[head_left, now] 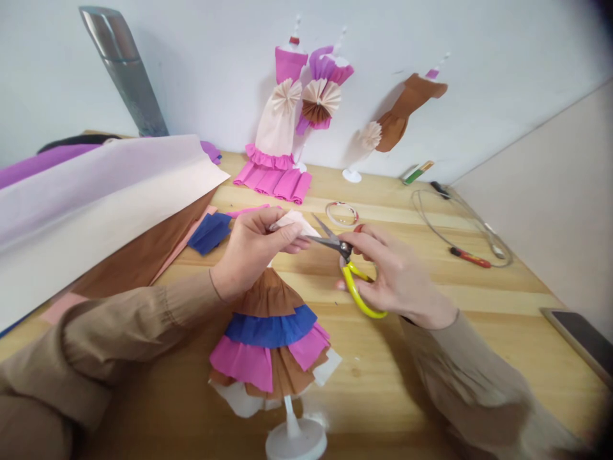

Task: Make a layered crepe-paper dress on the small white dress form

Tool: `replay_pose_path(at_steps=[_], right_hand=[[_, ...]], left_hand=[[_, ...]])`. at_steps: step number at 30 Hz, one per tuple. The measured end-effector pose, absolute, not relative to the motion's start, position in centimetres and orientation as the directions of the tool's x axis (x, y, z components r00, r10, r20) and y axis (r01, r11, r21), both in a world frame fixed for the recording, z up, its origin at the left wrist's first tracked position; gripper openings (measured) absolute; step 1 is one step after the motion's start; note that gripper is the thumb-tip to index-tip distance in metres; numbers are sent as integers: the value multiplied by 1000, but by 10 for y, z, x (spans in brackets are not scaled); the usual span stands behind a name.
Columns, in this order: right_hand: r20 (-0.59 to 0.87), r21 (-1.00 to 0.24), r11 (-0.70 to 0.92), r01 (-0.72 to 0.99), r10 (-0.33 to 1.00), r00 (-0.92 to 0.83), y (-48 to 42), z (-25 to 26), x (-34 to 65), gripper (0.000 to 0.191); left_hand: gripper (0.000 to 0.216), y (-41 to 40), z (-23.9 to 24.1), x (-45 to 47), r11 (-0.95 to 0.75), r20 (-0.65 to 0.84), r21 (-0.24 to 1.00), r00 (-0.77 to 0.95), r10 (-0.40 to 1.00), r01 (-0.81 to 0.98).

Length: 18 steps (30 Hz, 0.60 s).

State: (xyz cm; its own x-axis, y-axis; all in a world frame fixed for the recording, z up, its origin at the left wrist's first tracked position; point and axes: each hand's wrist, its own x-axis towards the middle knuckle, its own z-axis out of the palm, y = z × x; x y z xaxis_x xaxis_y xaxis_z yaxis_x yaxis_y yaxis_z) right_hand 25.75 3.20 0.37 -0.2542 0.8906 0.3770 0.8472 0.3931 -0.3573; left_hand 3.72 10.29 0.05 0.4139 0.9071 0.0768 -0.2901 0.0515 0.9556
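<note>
Between the thumb and fingers of my left hand (pixel 261 243) is a small folded piece of pale paper (pixel 294 220). My right hand (pixel 395 271) grips scissors (pixel 357 291) with yellow handles. Their blades are parted, and the lower one reaches the paper's edge beside my left fingertips. Below both hands stands a miniature dress (pixel 271 329) with brown, blue, pink and white ruffled tiers, on a white stand (pixel 295 437). My left hand and the paper hide the top of that dress form.
Three dressed mini forms, one in a brown dress (pixel 400 115), stand by the wall. Crepe sheets (pixel 115 191) lie left, near a grey flask (pixel 127 73) and blue scraps (pixel 209 233). Rolled pink paper (pixel 275 183), a tape roll (pixel 341 214), a cable (pixel 433 223) and a phone (pixel 582 338) are also around.
</note>
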Motion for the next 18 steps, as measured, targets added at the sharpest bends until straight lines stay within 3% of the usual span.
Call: replay_pose_path(at_steps=[3, 6, 8, 10, 14, 18], right_hand=[[336, -768, 249, 590, 941, 40, 26, 7, 252, 37], [142, -979, 119, 167, 981, 131, 22, 8, 238, 34], [-31, -997, -26, -73, 997, 70, 23, 9, 225, 40], [-142, -960, -128, -249, 989, 40, 28, 9, 214, 46], [-191, -917, -164, -363, 981, 38, 36, 7, 202, 43], [-179, -906, -134, -402, 981, 76, 36, 2, 195, 35]], left_hand=[[8, 102, -1, 36, -138, 201, 973, 384, 901, -185], [10, 101, -4, 31, -452, 426, 891, 392, 815, -29], [16, 100, -6, 26, -547, 486, 837, 447, 751, 7], [20, 100, -9, 22, -525, 453, 851, 529, 718, -15], [30, 100, -13, 19, -420, 348, 906, 656, 669, -52], [33, 99, -8, 20, -372, 298, 928, 668, 682, -34]])
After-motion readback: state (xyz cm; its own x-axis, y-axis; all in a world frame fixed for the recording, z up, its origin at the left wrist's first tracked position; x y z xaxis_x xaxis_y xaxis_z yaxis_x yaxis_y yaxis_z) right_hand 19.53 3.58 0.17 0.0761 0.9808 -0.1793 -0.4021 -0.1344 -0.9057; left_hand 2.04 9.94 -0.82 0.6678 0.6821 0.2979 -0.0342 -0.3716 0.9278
